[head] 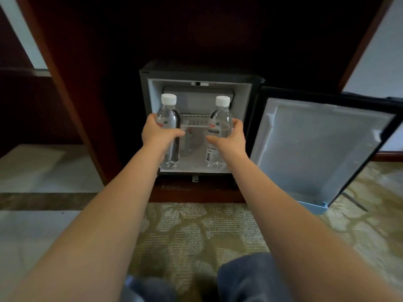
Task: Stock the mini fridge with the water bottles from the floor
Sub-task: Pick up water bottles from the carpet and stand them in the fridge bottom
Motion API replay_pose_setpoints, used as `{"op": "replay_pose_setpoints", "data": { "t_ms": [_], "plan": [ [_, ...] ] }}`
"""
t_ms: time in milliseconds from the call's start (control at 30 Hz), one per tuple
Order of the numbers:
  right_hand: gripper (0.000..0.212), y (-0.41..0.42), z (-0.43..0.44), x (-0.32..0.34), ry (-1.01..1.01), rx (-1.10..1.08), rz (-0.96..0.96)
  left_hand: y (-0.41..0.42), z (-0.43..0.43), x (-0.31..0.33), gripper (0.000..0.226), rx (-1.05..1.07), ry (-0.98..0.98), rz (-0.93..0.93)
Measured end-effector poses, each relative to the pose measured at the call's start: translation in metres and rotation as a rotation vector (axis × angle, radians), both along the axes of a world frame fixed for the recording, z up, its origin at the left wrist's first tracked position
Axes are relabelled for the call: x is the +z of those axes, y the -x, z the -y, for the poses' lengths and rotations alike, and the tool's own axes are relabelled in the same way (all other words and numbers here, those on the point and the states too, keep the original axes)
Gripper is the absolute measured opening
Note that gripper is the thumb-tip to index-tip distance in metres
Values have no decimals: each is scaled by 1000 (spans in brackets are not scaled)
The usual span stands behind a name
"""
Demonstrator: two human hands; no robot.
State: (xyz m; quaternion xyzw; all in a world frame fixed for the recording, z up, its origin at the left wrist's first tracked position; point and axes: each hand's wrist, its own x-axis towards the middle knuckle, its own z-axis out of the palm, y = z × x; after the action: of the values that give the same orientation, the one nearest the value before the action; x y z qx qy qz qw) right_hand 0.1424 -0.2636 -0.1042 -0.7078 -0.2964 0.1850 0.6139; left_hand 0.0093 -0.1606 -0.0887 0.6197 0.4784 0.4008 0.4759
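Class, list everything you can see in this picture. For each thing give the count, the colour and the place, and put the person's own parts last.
left bottle: 1, clear with a white cap, upright before the fridge opening, left side
right bottle: 1, clear with a white cap, upright before the opening, right side
mini fridge: 1, black case, white inside, set in the cabinet
fridge door: 1, black edge, pale inner face, swung open to the right
wire shelf: 1, white, across the fridge's middle
cabinet: 1, dark red-brown wood, around the fridge
carpet: 1, beige-green patterned, floor in front
trousers: blue-grey, bottom edge
left hand: 1, grips the left bottle
right hand: 1, grips the right bottle
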Motion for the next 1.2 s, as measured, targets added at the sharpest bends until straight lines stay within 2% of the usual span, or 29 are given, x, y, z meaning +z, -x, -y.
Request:
{"op": "replay_pose_setpoints", "data": {
  "t_ms": [133,267,400,533,667,867,1000,1200],
  "plan": [
    [89,-25,-43,-37,80,-25,-6,-29,-37,-47,70,13,16,-23],
    [79,-56,-85,-77,129,-65,-20,-59,-71,-95,71,22,70,-27],
    [77,-80,-122,-130,213,-88,97,-82,-101,-144,75,49,116,41],
    [71,-98,-153,-172,259,-43,57,-101,-137,-175,84,44,126,22],
    [75,-111,-191,-201,245,-58,-12,-119,-170,-195,84,43,118,48],
    [85,-127,-229,-234,176,-76,-32,-137,-186,-230,69,-5,61,-8],
    [81,-134,-241,-257,124,-51,-50,-141,-191,-243,63,-38,55,-38],
    [84,-138,-256,-278,71,-74,-39,-148,-197,-262,69,20,49,-52]
  ]
}}
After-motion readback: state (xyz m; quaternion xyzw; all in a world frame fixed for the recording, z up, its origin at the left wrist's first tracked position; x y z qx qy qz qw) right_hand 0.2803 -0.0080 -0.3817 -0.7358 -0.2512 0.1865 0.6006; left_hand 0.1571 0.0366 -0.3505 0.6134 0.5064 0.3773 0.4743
